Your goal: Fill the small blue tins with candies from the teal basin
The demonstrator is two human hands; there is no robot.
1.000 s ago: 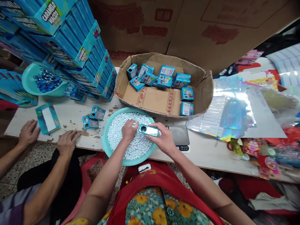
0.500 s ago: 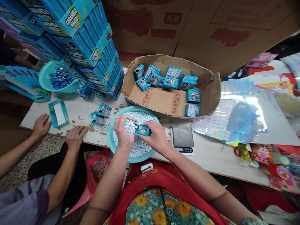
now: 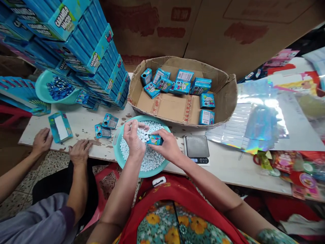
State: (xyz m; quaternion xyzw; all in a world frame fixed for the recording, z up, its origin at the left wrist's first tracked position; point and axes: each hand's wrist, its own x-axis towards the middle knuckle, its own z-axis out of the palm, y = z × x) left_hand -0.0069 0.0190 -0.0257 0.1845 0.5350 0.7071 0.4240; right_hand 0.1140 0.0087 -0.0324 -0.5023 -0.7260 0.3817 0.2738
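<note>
My left hand is cupped around a heap of small pale-blue candies, tipped toward the open end of a small blue candy box. My right hand grips that box on its side, with the opening facing the candies. Both hands are over a turquoise basin holding many more of the same candies. How many candies are inside the box cannot be made out.
Behind the basin stands a cut-down carton with several blue boxes. A digital scale lies to the right. Stacked display boxes rise at left. A co-worker's hands rest on the table edge near an empty display tray.
Fewer candies show in my left hand, and its palm is tilted more toward the box. My right hand keeps the box in place. The view has shifted slightly.
</note>
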